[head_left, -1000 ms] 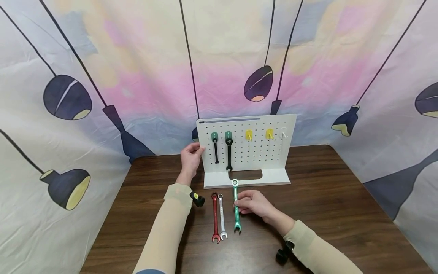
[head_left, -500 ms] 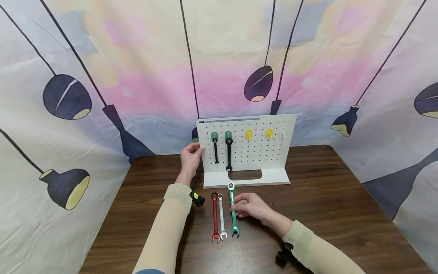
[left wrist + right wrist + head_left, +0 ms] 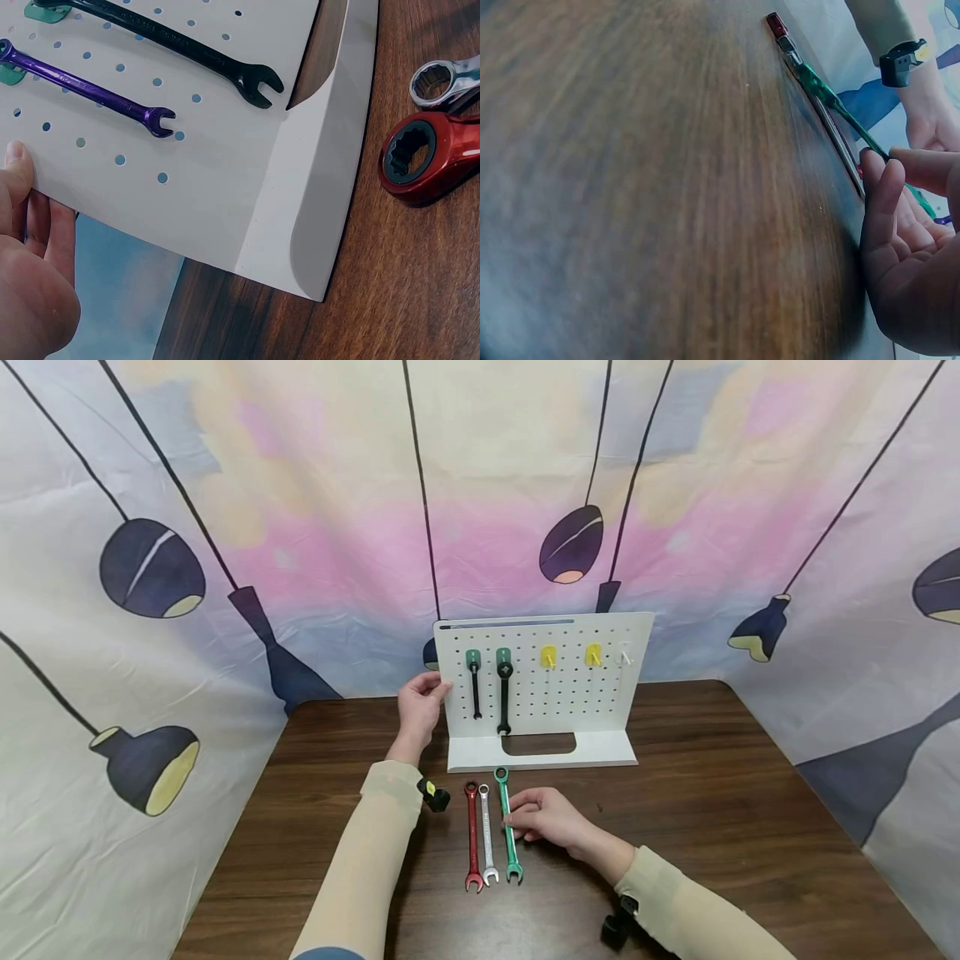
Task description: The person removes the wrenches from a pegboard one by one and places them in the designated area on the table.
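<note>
At the white pegboard's left edge, my left hand grips it with the thumb on the front; in the left wrist view its other fingers go behind. My right hand pinches a green combination wrench by the middle of its shaft, low over the table, ring end away from me. To its left lie a silver wrench and a red wrench, side by side. The right wrist view shows thumb and fingertips meeting on the green shaft.
A small purple wrench and a larger dark wrench hang from green hooks on the board's left. Farther right are two yellow hooks and a clear hook. A printed cloth stands behind the wooden table.
My right hand has brought the green wrench left and toward me, closer to the silver one. The left hand keeps its place on the board.
</note>
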A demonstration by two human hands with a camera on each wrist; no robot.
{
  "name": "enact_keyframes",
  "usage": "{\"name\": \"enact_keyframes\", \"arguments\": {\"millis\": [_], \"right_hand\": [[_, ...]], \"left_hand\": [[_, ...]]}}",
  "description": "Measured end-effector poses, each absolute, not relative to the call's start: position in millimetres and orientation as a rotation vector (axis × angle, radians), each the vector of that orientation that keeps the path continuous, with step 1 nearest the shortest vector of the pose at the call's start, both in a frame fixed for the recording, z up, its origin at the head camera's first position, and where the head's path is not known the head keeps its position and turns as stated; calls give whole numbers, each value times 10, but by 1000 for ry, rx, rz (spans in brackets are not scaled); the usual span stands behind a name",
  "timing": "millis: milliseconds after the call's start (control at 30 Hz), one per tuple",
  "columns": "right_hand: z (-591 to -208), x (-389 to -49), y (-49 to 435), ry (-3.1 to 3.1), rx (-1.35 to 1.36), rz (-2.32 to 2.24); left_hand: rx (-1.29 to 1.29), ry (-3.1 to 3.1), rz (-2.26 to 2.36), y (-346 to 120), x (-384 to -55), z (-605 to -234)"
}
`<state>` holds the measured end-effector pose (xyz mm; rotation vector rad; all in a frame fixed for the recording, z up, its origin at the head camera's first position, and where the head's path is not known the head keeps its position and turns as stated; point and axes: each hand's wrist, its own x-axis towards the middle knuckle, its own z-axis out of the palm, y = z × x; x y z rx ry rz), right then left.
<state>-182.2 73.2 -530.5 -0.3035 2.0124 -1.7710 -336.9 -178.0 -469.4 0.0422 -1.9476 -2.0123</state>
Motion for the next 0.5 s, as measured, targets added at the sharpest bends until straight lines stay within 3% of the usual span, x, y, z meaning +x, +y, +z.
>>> {"name": "enact_keyframes", "arguments": {"millis": [500], "right_hand": [[-5321, -1813, 688, 1989, -272, -1793]], "left_hand": [[51, -1965, -2010, -1788, -3385, -4702]]}}
